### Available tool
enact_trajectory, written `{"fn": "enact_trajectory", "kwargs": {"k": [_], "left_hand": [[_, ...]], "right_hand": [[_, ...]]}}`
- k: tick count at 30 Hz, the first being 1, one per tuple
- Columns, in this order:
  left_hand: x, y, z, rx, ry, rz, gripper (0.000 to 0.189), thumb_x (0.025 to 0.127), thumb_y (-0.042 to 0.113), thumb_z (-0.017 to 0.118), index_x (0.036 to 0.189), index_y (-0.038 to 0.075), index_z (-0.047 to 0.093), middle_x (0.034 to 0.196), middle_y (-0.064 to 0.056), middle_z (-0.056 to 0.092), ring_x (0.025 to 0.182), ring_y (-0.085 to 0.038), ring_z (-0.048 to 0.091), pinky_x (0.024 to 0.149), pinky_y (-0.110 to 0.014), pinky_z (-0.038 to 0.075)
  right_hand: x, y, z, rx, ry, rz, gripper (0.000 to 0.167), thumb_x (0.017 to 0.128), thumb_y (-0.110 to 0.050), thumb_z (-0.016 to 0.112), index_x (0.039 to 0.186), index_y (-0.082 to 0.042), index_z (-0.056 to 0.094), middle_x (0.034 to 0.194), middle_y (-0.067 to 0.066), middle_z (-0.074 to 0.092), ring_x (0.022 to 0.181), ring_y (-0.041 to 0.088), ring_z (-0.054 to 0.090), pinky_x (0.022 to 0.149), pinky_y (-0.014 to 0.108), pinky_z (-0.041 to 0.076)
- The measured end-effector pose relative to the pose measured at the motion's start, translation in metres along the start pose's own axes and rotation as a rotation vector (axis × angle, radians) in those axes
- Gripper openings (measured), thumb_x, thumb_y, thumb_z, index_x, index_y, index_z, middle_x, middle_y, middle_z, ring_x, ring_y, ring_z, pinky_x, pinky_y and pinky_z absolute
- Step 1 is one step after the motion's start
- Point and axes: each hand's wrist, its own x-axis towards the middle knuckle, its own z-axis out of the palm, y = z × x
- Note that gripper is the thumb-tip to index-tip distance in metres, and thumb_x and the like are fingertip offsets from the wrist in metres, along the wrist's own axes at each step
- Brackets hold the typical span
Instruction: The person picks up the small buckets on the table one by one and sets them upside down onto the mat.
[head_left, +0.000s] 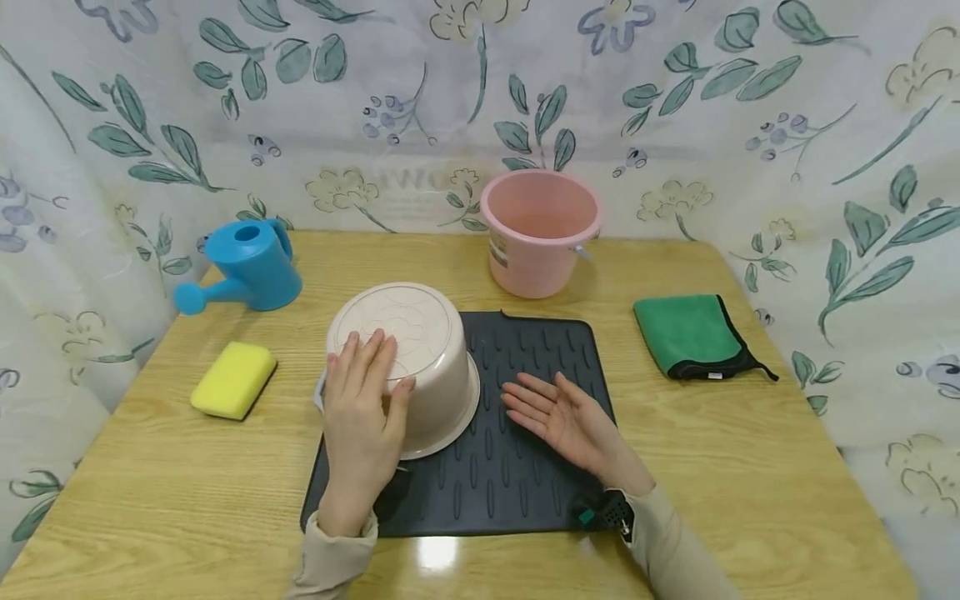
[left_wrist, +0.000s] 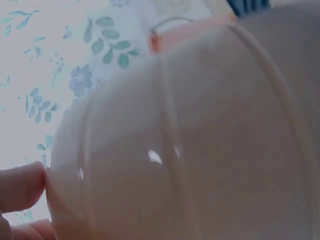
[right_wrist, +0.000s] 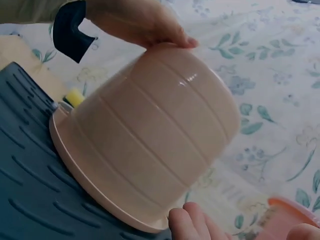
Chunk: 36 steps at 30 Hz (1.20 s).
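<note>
My beige bucket stands upside down, rim on the black mat, hiding that mat's far left corner. Its side is glossy, ringed by shallow lines, and its round base carries a raised pattern; a bit of handle shows at its left. My left hand rests on the base's near left edge, fingers stretched out. My right hand is empty, fingers extended, palm up over the mat, apart from the bucket. Ribbed mat shows from bucket to right edge. Bare wood runs along the near edge of the bench. The pink bucket stands at the far edge, the sponge near the left edge, the cloth towards the right.
</note>
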Motion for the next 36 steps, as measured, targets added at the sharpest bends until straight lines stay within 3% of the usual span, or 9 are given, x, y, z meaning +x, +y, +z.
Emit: {"fn": "enact_trajectory", "kwargs": {"k": [5,9,13,16,19,23,29,32,36], "left_hand": [[0.000,0.010,0.007,-0.062,0.063,-0.066,0.046,0.092,0.020,0.062,0.133,0.000,0.056,0.139,-0.022,0.054,0.140,-0.045,0.035,0.118,-0.064,0.012],[-0.008,0.029,0.023,-0.215,0.071,0.003,0.047,0.095,0.018,0.059,0.138,-0.001,0.051,0.143,-0.021,0.050,0.140,-0.043,0.035,0.122,-0.053,0.016],[-0.007,0.052,0.053,-0.541,-0.164,-0.001,0.050,0.099,0.017,0.052,0.146,0.003,0.041,0.151,-0.014,0.043,0.146,-0.031,0.031,0.122,-0.043,0.023],[0.006,0.060,0.082,-0.780,-0.372,-0.150,0.052,0.101,0.017,0.048,0.150,0.006,0.033,0.156,-0.010,0.035,0.148,-0.024,0.026,0.122,-0.044,0.023],[0.020,0.057,0.109,-0.940,-0.461,-0.302,0.053,0.103,0.019,0.043,0.152,0.007,0.027,0.158,-0.010,0.029,0.149,-0.024,0.025,0.122,-0.045,0.024],[0.035,0.051,0.138,-1.068,-0.435,-0.425,0.053,0.104,0.020,0.040,0.153,0.008,0.024,0.158,-0.012,0.030,0.147,-0.029,0.027,0.120,-0.047,0.026],[0.051,0.044,0.176,-1.180,-0.292,-0.612,0.052,0.105,0.020,0.035,0.152,0.002,0.023,0.156,-0.020,0.031,0.145,-0.034,0.030,0.119,-0.051,0.026],[0.055,0.042,0.187,-1.208,-0.270,-0.700,0.052,0.106,0.021,0.032,0.153,0.001,0.022,0.157,-0.021,0.029,0.145,-0.035,0.029,0.119,-0.052,0.025],[0.060,0.040,0.198,-1.231,-0.259,-0.772,0.052,0.106,0.024,0.031,0.153,0.003,0.023,0.157,-0.018,0.029,0.146,-0.035,0.027,0.119,-0.051,0.026]], "right_hand": [[0.002,-0.011,-0.011,-0.075,0.017,-0.007,0.069,0.106,-0.043,0.019,0.153,-0.004,-0.012,0.161,0.020,-0.013,0.127,0.014,0.055,0.112,0.028,0.040],[0.000,-0.023,-0.025,-0.201,0.123,-0.022,0.066,0.106,-0.041,0.013,0.153,0.000,-0.010,0.161,0.022,-0.009,0.136,0.019,0.047,0.111,0.026,0.041],[0.010,-0.045,-0.031,-0.211,0.220,-0.079,0.062,0.106,-0.038,0.008,0.154,-0.002,-0.008,0.162,0.020,-0.004,0.151,0.028,0.013,0.121,0.030,0.027],[0.023,-0.065,-0.028,-0.167,0.253,-0.126,0.062,0.106,-0.039,0.010,0.155,-0.004,-0.007,0.163,0.017,-0.004,0.152,0.029,0.002,0.125,0.032,0.015],[0.030,-0.084,-0.021,-0.214,0.282,-0.154,0.064,0.106,-0.038,0.014,0.155,-0.003,-0.007,0.163,0.018,-0.003,0.152,0.030,0.004,0.125,0.033,0.015],[0.032,-0.106,-0.010,-0.341,0.376,-0.191,0.059,0.107,-0.032,0.019,0.155,-0.004,-0.002,0.164,0.017,0.001,0.152,0.030,0.009,0.124,0.034,0.019],[0.038,-0.130,0.004,-0.600,0.519,-0.211,0.056,0.107,-0.024,0.027,0.156,-0.006,0.007,0.163,0.015,0.011,0.151,0.027,0.018,0.122,0.035,0.025],[0.044,-0.142,0.010,-0.770,0.564,-0.219,0.056,0.107,-0.025,0.027,0.156,-0.007,0.008,0.163,0.015,0.013,0.150,0.026,0.019,0.122,0.037,0.025],[0.049,-0.159,0.018,-0.827,0.608,-0.243,0.056,0.107,-0.026,0.027,0.156,-0.005,0.008,0.163,0.015,0.011,0.151,0.026,0.017,0.122,0.037,0.024]]}}
